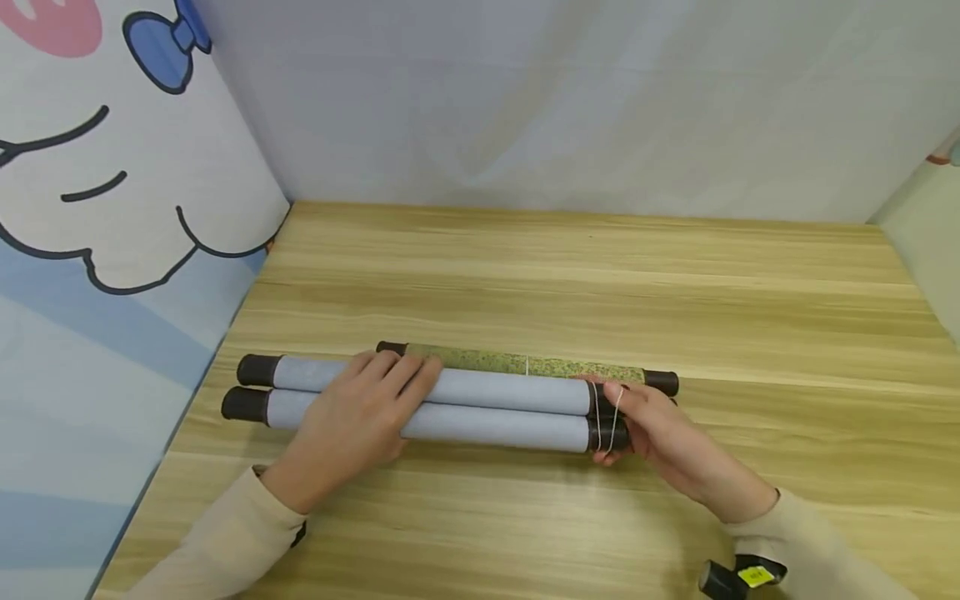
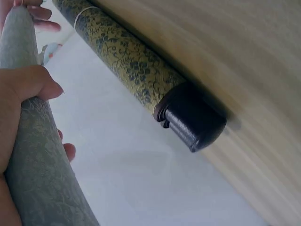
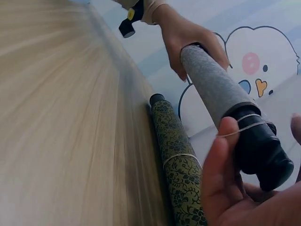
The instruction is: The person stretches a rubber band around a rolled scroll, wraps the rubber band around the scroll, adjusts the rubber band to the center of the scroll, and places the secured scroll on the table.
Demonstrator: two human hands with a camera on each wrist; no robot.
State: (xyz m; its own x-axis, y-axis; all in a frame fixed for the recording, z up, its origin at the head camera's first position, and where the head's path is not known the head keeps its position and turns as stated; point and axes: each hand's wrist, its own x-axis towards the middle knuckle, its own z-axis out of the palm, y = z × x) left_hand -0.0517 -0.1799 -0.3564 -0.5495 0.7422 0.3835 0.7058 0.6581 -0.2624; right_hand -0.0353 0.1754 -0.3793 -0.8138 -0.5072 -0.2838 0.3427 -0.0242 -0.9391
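Observation:
Two pale grey-blue scrolls with dark end caps lie side by side above the table in the head view. My left hand grips them left of their middle, fingers over the top. At their right ends, a thin white rubber band loops round both dark caps. My right hand holds that band, one strand stretched over a finger at the caps. Just behind lies a green-gold patterned scroll, with dark ends and its own white band round the middle. The left wrist view shows its floral cloth closely.
The wood-grain table extends behind and in front of the scrolls. A white curtain hangs along the back edge, and a cartoon-printed sheet stands along the left. A small black wrist camera is on the right sleeve.

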